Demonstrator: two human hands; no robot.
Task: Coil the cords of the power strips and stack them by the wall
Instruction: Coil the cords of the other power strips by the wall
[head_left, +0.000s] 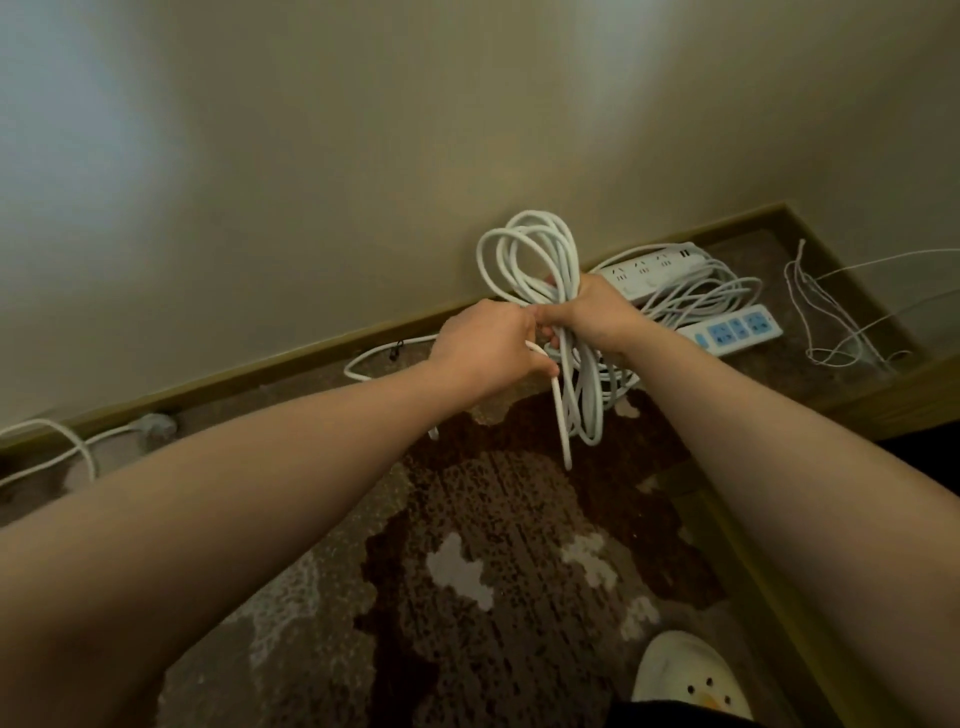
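A bundle of white cord (524, 244) in several loops is held up in front of the wall (363, 156). My right hand (597, 306) is closed around the middle of the loops. My left hand (488, 353) pinches a loose strand of the same cord beside it, and that strand hangs down. By the wall behind my right hand lie a white power strip (649, 265) on its coiled cord and a power strip with blue sockets (737, 327).
A loose white cord (374, 353) runs along the skirting board to a plug (153, 423) at the left. Thin white wires (821, 312) lie in the right corner. A patterned brown carpet (493, 545) covers the floor. A white slipper (691, 675) shows at the bottom.
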